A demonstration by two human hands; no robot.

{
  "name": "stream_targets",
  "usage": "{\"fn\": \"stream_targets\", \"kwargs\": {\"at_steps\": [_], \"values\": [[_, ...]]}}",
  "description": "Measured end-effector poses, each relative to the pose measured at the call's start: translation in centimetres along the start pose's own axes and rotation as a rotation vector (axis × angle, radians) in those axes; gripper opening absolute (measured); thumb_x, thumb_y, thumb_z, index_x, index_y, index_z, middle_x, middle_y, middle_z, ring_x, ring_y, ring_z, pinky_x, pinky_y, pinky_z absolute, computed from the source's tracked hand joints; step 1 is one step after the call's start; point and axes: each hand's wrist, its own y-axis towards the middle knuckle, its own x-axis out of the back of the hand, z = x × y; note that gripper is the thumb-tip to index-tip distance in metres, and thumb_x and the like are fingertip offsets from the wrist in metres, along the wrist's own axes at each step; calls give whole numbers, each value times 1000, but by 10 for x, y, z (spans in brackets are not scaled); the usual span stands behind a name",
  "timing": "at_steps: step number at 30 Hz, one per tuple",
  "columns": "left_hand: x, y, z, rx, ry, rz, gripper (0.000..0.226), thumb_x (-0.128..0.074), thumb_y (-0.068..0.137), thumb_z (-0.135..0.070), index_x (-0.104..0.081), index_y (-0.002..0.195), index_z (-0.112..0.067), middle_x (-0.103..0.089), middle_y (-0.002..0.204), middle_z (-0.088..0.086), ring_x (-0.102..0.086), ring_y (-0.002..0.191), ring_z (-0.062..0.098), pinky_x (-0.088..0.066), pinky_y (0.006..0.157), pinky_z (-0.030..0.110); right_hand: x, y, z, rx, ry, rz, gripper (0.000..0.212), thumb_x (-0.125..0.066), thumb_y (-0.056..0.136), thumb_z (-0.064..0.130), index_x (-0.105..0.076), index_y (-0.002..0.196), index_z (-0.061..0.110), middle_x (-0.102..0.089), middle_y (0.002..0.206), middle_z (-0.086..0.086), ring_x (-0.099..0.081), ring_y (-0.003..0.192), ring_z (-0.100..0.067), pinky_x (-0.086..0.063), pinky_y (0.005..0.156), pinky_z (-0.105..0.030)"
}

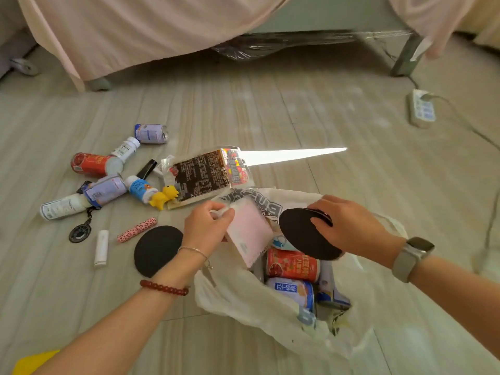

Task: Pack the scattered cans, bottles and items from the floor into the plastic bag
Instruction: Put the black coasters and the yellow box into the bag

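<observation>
A white plastic bag lies open on the floor, with a red can and a blue-white can inside. My left hand pinches the bag's rim together with a pink packet that leans into the opening. Over the bag's mouth, my right hand grips a black round pad. To the left on the floor lie another black pad, a red can, two pale purple cans, white bottles, a yellow toy and a dark snack packet.
A pink spotted tube, a white tube and a black keychain lie near the left pad. A power strip with its cable sits at the right. A draped bed stands behind. A yellow object shows at the bottom left.
</observation>
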Motion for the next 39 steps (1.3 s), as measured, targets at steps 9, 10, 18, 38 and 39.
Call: {"fn": "stream_targets", "kwargs": {"at_steps": [9, 10, 18, 38, 39], "values": [[-9, 2, 27, -270, 878, -59, 53, -52, 86, -41, -36, 133, -22, -32, 142, 5, -27, 129, 27, -30, 101, 43, -45, 11, 24, 171, -198, 71, 38, -39, 95, 33, -41, 130, 18, -52, 123, -4, -49, 107, -22, -44, 83, -31], [-5, 5, 32, -215, 813, -61, 61, -55, 84, -42, -30, 136, -20, -26, 144, 8, -25, 131, 30, -31, 102, 46, -47, 11, 25, 175, -188, 91, 41, -38, 95, 36, -40, 132, 19, -50, 128, -4, -47, 113, -22, -41, 91, -33], [0, 13, 42, 33, 429, -87, 35, -54, 87, -38, -59, 106, -9, -63, 111, 13, -56, 103, 32, -44, 81, 37, -52, 19, -21, -114, -310, 58, 60, -40, 93, 44, -14, 142, 20, -26, 149, -6, -23, 137, -27, -21, 111, -44], [-12, 12, 19, -153, 724, 42, 39, -51, 86, -46, -59, 106, -13, -63, 106, 10, -57, 95, 28, -47, 73, 37, -39, 38, -12, -133, -188, -167, 38, -41, 94, 33, -43, 130, 19, -50, 130, -5, -44, 119, -25, -30, 102, -42], [-10, 15, 21, -165, 629, 18, 33, -52, 88, -39, -63, 97, -10, -66, 95, 12, -59, 88, 30, -46, 70, 39, -41, 38, -11, -105, -217, -165, 39, -43, 94, 33, -43, 130, 19, -51, 130, -6, -44, 119, -26, -29, 103, -43]]}}
